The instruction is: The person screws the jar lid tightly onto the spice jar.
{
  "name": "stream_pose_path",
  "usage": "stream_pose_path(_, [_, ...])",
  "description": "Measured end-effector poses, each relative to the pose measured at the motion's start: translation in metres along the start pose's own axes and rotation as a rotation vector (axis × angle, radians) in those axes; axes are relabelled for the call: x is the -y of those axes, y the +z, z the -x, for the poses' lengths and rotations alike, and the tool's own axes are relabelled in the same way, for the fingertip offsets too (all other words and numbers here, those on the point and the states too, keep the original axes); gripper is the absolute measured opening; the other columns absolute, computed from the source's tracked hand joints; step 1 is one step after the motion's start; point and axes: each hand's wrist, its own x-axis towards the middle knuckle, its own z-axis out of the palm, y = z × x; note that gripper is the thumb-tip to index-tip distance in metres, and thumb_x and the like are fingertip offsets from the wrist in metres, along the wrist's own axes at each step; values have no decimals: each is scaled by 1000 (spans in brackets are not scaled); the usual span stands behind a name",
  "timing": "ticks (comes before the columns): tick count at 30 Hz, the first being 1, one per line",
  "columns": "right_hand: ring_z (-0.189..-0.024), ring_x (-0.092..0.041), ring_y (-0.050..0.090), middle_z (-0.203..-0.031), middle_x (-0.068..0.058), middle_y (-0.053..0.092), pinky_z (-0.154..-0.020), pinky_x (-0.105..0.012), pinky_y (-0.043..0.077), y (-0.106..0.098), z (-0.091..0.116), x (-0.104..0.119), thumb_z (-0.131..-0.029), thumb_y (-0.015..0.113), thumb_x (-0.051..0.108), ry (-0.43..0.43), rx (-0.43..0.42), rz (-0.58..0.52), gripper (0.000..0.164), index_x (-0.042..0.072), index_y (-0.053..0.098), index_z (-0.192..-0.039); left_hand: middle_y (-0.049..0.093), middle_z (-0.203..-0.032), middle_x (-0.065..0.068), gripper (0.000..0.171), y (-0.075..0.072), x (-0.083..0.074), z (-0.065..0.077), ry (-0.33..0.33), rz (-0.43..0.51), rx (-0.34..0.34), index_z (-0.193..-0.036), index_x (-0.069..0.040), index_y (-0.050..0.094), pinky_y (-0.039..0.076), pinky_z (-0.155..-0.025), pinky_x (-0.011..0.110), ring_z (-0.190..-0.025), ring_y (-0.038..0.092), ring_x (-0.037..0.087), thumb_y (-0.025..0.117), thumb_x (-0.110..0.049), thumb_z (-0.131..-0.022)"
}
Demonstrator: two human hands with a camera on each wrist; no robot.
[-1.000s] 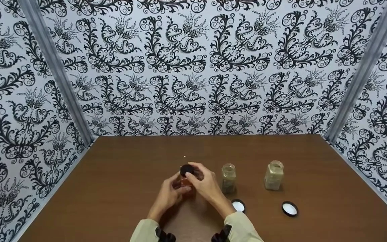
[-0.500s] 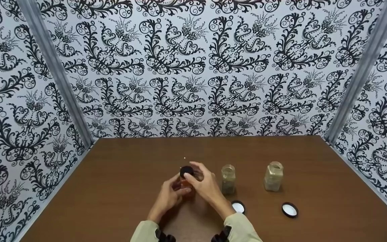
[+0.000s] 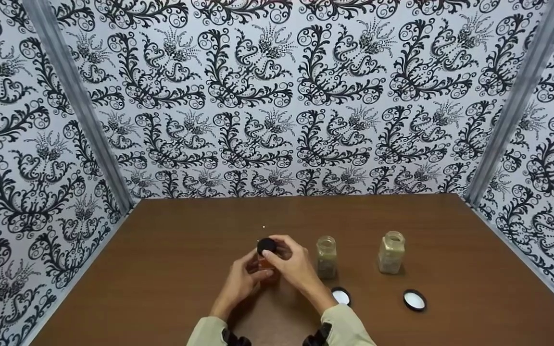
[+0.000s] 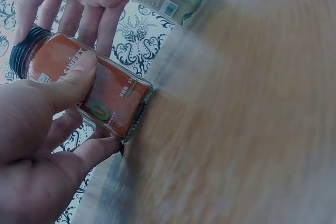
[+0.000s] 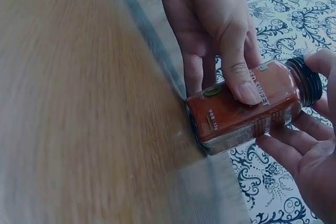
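A square glass spice jar (image 4: 113, 95) of orange-red powder stands upright between the hands, its base right at the tabletop. My left hand (image 3: 241, 284) grips its body, thumb across the printed label and fingers on the other side. On top is a ribbed black screw lid (image 3: 266, 245), which my right hand (image 3: 297, 266) pinches between thumb and fingers. In the right wrist view the lid (image 5: 307, 81) sits on the jar's neck. Part of the jar's body is hidden behind the fingers in the head view.
To the right stand two lidless glass jars, a nearer one (image 3: 326, 259) with greenish contents and another (image 3: 392, 253) with pale greenish powder. Two black lids with white insides lie in front of them, one (image 3: 341, 296) beside the right forearm, one (image 3: 415, 300) farther right. Patterned walls enclose the brown table (image 3: 185, 230).
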Motion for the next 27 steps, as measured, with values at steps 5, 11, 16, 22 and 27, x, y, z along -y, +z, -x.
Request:
stream_pose_path(5, [-114, -29, 69, -128, -20, 68, -95, -28, 54, -3, 0, 2, -95, 69, 22, -25, 19, 46, 41, 11, 62, -134, 63, -131, 29, 64, -1, 0, -2, -10, -27, 0, -148, 2, 44, 56, -96, 39, -117, 66, 39, 71, -7, -91])
stream_pose_path(11, [-111, -30, 70, -124, -20, 70, -91, -23, 54, -2, 1, 2, -94, 71, 23, -23, 8, 38, 36, 10, 66, -127, 63, -131, 28, 65, -1, 0, -1, -22, -51, 0, -149, 1, 44, 56, -96, 40, -117, 66, 38, 72, -10, -91])
stream_pose_path(16, [-111, -30, 70, -126, -19, 69, -94, -28, 55, -1, 2, 0, -93, 72, 25, -6, 5, 37, 40, 11, 64, -130, 63, -132, 28, 66, -1, 0, 1, -29, -47, -1, -149, 1, 44, 56, -96, 40, -117, 66, 38, 73, -10, -91])
stream_pose_path(22, [-113, -30, 69, -127, -20, 68, -96, -33, 55, -2, 2, 1, -94, 70, 21, -15, 14, 40, 41, 9, 63, -133, 62, -133, 29, 67, -1, 2, 0, -27, -3, 7, -149, 4, 42, 55, -98, 38, -120, 64, 39, 72, -10, -91])
stream_pose_path(27, [-110, -32, 70, -121, -22, 70, -94, -36, 56, 0, 3, 5, -93, 71, 16, -15, 3, 13, 36, 4, 65, -126, 61, -133, 29, 67, 0, 2, 0, -32, 31, 5, -148, 4, 42, 54, -98, 37, -121, 63, 39, 73, -9, -90])
